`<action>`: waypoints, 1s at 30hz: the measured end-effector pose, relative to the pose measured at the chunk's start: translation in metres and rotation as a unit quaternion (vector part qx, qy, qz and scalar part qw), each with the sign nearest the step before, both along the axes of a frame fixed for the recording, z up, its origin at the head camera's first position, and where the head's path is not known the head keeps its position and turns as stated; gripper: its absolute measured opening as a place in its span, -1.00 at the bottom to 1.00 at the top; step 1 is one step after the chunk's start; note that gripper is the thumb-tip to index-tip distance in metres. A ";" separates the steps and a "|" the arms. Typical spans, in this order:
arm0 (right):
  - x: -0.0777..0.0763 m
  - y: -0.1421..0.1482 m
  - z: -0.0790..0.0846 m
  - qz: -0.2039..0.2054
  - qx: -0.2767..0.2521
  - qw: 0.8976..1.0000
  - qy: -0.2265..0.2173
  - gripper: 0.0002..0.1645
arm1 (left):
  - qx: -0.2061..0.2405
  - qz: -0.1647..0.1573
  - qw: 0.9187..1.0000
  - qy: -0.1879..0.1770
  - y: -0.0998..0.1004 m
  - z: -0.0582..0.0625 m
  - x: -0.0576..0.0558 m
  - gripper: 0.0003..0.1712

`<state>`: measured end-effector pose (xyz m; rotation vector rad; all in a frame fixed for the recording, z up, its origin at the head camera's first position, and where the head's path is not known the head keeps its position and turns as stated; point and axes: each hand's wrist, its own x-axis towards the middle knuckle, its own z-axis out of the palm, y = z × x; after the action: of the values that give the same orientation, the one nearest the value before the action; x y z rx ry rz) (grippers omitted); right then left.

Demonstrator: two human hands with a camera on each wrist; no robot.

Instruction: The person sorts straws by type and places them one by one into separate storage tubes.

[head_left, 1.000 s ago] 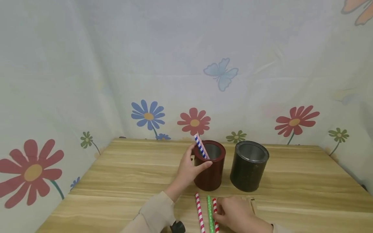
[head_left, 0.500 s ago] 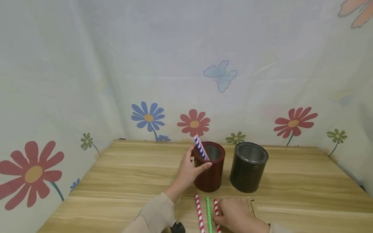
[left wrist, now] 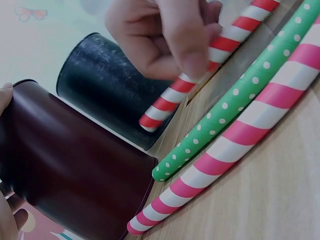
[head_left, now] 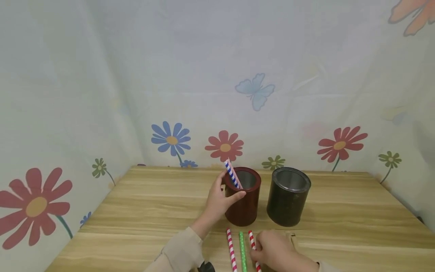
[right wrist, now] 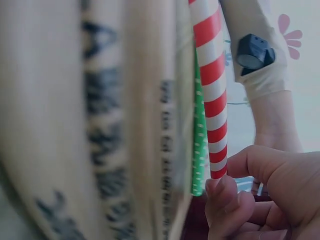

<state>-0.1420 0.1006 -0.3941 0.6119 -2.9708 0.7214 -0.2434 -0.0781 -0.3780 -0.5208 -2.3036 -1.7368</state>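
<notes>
With left fingers (head_left: 238, 196) spread wide, we grip the maroon can (head_left: 244, 212), seemingly for steadiness, as our nearly closed right fingers (left wrist: 182, 40) pinch the red-striped stick (right wrist: 213, 90) before it.

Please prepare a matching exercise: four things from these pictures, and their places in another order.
1. Dark red can
2. Black can
3. Green dotted stick
4. Red-and-white stick

A. Between item 4 and the pink-striped stick
B. In the grip of the right hand
C. Head view: right of the other can
D. In the grip of the left hand

Pairs: 1-D, 2-C, 3-A, 4-B
</notes>
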 end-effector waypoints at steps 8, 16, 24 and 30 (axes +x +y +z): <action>0.001 0.006 0.019 0.015 -0.029 0.999 -0.005 -0.67 | 0.001 0.002 1.000 0.002 0.000 0.000 -0.001 0.15; 0.002 0.012 0.048 0.004 -0.055 0.998 -0.029 -0.71 | -0.008 0.002 1.000 -0.005 -0.001 0.001 0.000 0.17; -0.001 0.023 0.080 -0.022 -0.070 0.997 0.027 -0.79 | -0.013 -0.001 1.000 -0.007 0.000 0.002 -0.001 0.18; -0.007 0.032 0.105 -0.021 -0.086 0.994 0.060 -0.85 | -0.013 0.000 1.000 -0.007 -0.001 0.002 -0.001 0.19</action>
<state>-0.1489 0.1323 -0.2892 0.5576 -2.7671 0.8917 -0.2442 -0.0794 -0.3765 -0.5150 -2.3378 -1.7181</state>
